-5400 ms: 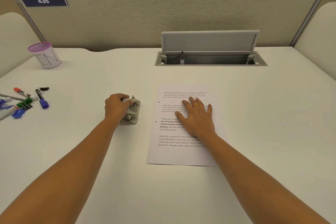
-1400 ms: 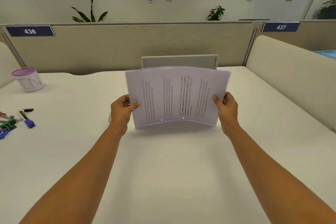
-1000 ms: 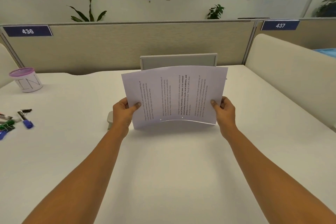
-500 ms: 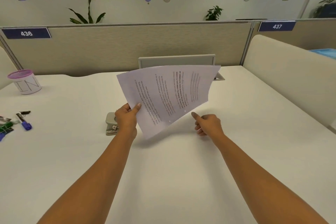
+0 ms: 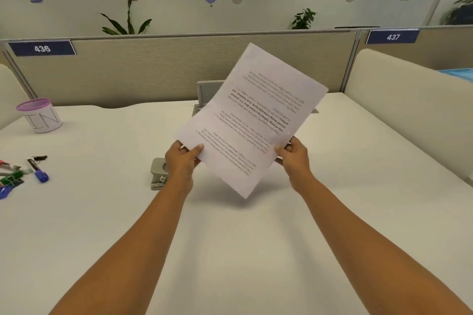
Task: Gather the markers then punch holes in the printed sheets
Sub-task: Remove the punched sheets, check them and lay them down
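Your left hand [image 5: 183, 158] pinches printed sheets [image 5: 253, 120] at near-left corner, thumb on top; right hand [image 5: 294, 156] pinches right edge. Sheets held above desk [image 5: 230, 250], long axis slanting up-right. Hole punch [image 5: 159, 174] on desk beside your left wrist, so left hand nearer.

"What sort of place is this?"

"An open-plan office. A beige fabric cubicle partition [image 5: 179, 69] runs behind the long white desk [image 5: 230, 250], and each bay is tagged: a navy number plate [image 5: 42, 48] reading 436, a second plate [image 5: 393, 37] reading 437."

"Anything else?"

"A grey flip-up cable hatch [image 5: 208, 89] set into the desktop, a cream curved side divider [image 5: 409, 100] — and stationery: a grey metal hole punch [image 5: 158, 172], loose markers [image 5: 35, 167], white printed sheets [image 5: 256, 120]."
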`<state>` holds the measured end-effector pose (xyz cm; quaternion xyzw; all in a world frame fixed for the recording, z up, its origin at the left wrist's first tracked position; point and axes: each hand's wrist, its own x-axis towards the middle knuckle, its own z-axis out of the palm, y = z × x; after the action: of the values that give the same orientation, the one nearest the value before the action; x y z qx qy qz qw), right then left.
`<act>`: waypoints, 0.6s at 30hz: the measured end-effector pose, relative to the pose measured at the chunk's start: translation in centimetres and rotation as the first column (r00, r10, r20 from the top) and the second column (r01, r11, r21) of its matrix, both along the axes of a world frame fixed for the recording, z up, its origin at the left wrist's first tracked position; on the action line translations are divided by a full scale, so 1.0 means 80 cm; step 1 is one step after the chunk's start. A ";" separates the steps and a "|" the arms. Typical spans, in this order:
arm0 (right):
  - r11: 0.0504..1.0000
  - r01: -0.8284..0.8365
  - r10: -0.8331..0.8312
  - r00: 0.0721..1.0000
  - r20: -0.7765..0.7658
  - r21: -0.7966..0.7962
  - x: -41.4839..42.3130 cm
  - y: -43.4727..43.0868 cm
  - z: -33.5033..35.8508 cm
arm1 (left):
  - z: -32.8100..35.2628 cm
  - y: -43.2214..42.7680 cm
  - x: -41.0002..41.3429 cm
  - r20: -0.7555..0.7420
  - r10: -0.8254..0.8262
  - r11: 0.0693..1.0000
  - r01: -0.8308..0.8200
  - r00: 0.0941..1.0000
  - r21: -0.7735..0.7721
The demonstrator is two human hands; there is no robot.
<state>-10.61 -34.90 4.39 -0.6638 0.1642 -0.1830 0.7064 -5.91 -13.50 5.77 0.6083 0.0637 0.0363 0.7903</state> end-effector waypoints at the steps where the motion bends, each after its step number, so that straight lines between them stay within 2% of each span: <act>1: 1.000 0.023 -0.023 1.000 0.008 -0.018 -0.001 -0.004 0.002 | 0.002 0.006 0.005 -0.005 0.017 0.999 -0.017 1.000 0.036; 3: 0.998 0.057 -0.056 0.998 0.028 -0.035 -0.001 -0.008 0.007 | 0.007 0.016 0.013 -0.010 -0.002 0.992 0.003 1.000 0.128; 7: 0.990 0.101 -0.091 0.991 0.098 -0.094 -0.001 -0.006 0.024 | 0.012 0.020 0.016 0.027 -0.161 0.945 0.146 0.987 0.293; 13: 0.977 0.120 -0.086 0.978 0.191 -0.176 0.007 0.001 0.047 | 0.019 0.010 0.014 0.161 -0.170 0.949 0.118 0.972 0.291; 18: 0.972 0.098 -0.058 0.980 0.190 -0.212 0.004 0.003 0.034 | 0.012 0.009 0.015 0.178 -0.150 0.956 0.097 0.973 0.277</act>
<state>-10.31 -34.67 7.11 -0.7116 0.1035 -0.2878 0.6326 -4.68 -12.79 6.76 0.7051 -0.0584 0.0549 0.7045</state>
